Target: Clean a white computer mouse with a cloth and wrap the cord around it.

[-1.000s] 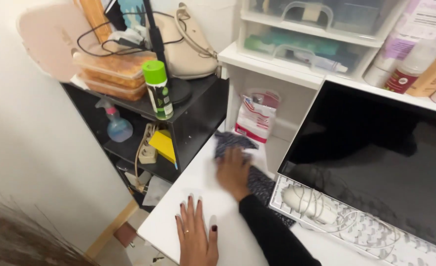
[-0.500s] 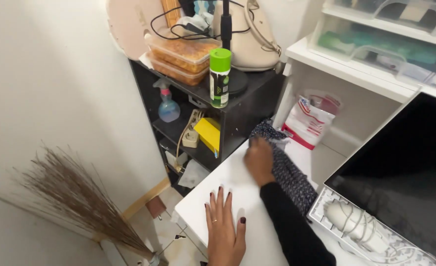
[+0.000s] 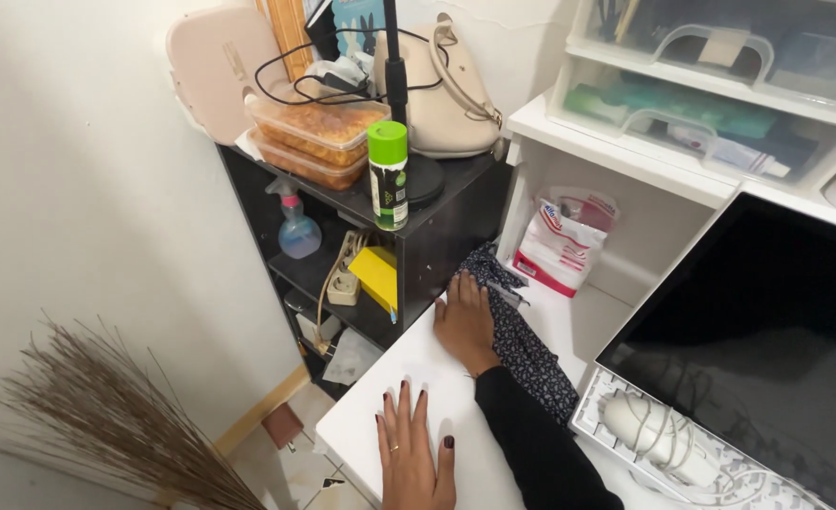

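My right hand [image 3: 465, 321], in a black sleeve, presses flat on a dark patterned cloth [image 3: 524, 348] that lies on the white desk [image 3: 418, 368], close to the desk's left edge and the black shelf unit [image 3: 442, 236]. The cloth trails back under my forearm towards the keyboard [image 3: 607, 439]. Near the front corner of the desk, my left hand [image 3: 410, 458] rests palm down with its fingers spread, holding nothing.
The black shelf unit carries a green-capped spray can [image 3: 388, 175], stacked food tubs [image 3: 319, 127], a beige bag [image 3: 446, 94], a blue spray bottle [image 3: 297, 231] and a power strip [image 3: 342, 281]. A red-and-white pack [image 3: 560, 241] sits in the white cubby. A dark monitor [image 3: 758, 331] and a corded mouse [image 3: 635, 422] are at right, a broom [image 3: 106, 406] at left.
My right hand has slid the cloth across the desk towards its far left corner by the black shelf. The left hand has stayed flat. My view has swung left.
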